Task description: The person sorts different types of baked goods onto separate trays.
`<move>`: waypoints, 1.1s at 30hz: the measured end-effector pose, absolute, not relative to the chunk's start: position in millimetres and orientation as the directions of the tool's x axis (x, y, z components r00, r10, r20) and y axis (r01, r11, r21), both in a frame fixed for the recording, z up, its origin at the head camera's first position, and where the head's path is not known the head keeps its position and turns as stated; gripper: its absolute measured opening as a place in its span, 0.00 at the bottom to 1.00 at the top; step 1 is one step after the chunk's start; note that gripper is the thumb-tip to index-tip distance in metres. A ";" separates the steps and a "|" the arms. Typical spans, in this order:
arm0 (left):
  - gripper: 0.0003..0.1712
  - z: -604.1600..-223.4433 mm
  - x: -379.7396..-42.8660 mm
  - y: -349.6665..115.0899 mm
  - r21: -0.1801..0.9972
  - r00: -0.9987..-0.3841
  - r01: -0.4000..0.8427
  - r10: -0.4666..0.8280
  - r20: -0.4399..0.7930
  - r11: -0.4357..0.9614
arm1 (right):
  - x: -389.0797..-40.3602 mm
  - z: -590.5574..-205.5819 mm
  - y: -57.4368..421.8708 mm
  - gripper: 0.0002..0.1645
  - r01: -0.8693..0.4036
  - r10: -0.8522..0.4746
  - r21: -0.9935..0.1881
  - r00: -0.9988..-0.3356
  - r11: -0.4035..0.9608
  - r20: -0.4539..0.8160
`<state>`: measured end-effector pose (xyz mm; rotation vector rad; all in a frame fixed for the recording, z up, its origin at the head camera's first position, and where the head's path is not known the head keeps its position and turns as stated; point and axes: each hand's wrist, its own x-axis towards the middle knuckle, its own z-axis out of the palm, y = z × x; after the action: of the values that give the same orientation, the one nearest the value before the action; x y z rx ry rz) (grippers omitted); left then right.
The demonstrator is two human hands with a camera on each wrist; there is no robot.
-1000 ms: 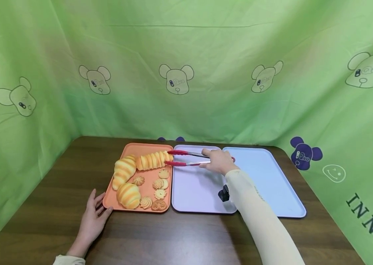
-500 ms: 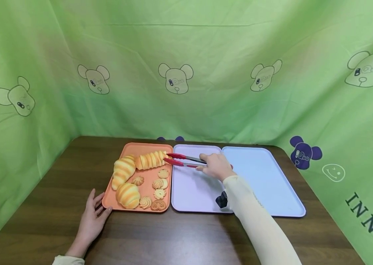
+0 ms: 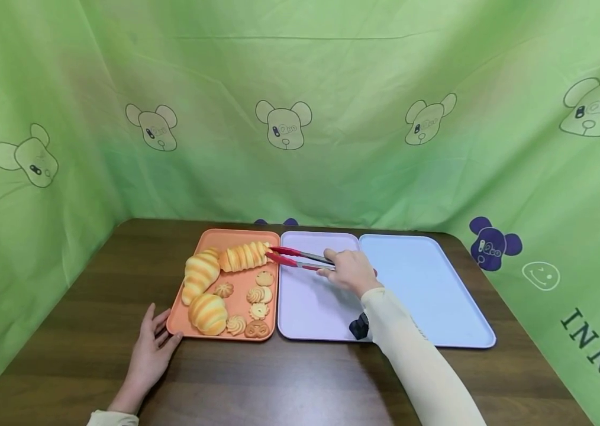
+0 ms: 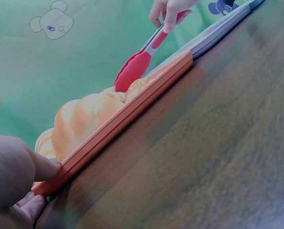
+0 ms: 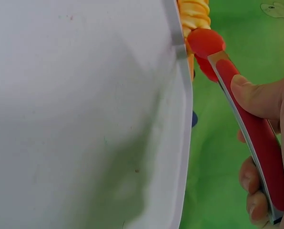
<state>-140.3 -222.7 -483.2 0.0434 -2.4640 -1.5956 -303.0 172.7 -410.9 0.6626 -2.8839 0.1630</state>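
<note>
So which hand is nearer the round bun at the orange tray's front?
Left. The left hand holds the orange tray by its near left corner, beside the bun; the right hand is farther, past the tray's right side, gripping tongs.

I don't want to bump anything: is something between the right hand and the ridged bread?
Nothing visible blocks the way: the tongs in the right hand reach over the purple tray to the ridged bread.

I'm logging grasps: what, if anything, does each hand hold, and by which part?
The right hand holds tongs by the handles; the left hand pinches the orange tray at its near left corner.
</note>
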 end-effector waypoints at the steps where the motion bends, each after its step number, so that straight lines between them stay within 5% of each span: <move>1: 0.49 -483.1 -140.3 -222.7 0.906 -0.979 0.084 -0.136 0.153 0.415 | -302.7 -410.8 173.1 0.20 -0.441 -0.421 -0.065 -0.885 0.895 0.199; 33: 0.49 -481.3 -139.8 -222.8 0.896 -0.980 0.094 -0.118 0.160 0.434 | -283.6 -394.5 201.8 0.23 -0.441 -0.376 -0.088 -0.840 0.893 0.391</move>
<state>-139.8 -222.8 -481.3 0.0206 -2.4861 -1.5723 -283.6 201.8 -394.5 0.6024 -2.6914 0.2460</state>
